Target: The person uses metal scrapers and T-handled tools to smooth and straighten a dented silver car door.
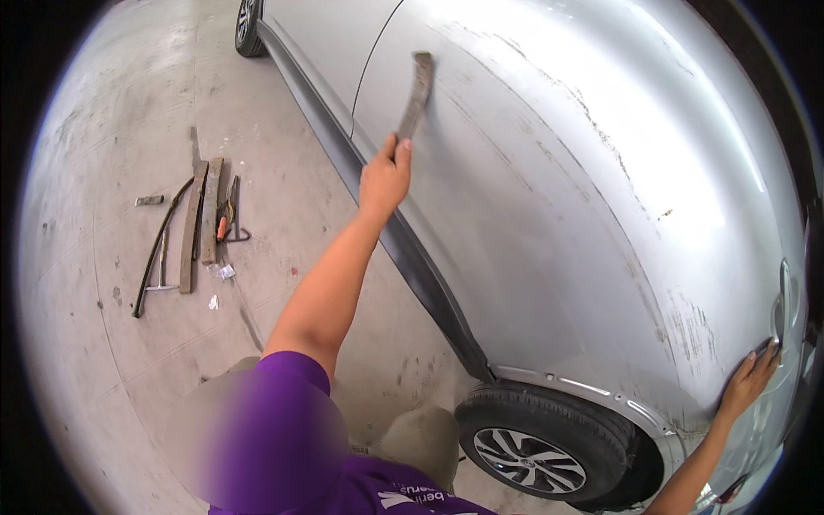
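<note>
The left hand (384,178) grips a curved, flat, grey-brown, metal-looking bar (420,93) pointing forward-right over a scratched silver car panel (532,275), well apart from the right hand (748,384) (fingers extended, grip unclear).

The pale, scuffed floor (120,369) carries a cluster of tools toward nine o'clock. Two long wooden-looking bars (211,219) lie side by side at its heart. At their eight o'clock are a curved black bar (149,275) and a T-shaped metal rod (160,288); at nine, a short dark piece (149,201). At three sits an orange-handled tool (221,229); toward five, a clear wrapper (227,272); at six, a white scrap (214,302).
</note>
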`<control>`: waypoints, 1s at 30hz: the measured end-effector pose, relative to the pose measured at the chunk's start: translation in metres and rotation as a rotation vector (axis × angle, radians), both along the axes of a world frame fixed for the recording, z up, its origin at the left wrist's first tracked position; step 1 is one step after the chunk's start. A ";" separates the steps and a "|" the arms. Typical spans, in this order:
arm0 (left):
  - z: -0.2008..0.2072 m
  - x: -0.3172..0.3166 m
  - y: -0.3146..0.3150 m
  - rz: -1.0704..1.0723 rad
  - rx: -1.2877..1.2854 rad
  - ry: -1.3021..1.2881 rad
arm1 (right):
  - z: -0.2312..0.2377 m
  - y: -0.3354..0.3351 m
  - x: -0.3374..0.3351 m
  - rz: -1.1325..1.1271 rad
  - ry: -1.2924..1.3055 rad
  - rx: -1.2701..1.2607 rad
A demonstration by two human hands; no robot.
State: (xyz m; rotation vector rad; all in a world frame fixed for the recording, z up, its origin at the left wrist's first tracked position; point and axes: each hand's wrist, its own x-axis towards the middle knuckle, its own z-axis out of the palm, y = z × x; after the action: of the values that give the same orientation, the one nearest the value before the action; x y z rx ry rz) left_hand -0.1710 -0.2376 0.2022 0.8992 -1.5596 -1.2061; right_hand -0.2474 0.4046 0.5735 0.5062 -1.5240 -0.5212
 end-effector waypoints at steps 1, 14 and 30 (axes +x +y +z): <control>-0.001 0.000 -0.013 0.012 0.026 0.037 | 0.001 0.004 -0.004 0.002 0.005 0.005; -0.038 0.008 0.035 -0.061 -0.056 -0.045 | -0.001 -0.001 0.005 -0.015 0.024 0.011; -0.034 0.028 0.026 -0.079 -0.046 0.029 | 0.001 0.004 -0.009 0.030 0.015 0.040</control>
State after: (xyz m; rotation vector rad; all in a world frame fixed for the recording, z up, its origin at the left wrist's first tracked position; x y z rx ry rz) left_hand -0.1425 -0.2116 0.1685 0.7935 -1.6058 -1.2288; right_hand -0.2567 0.4088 0.5742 0.5541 -1.4915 -0.5323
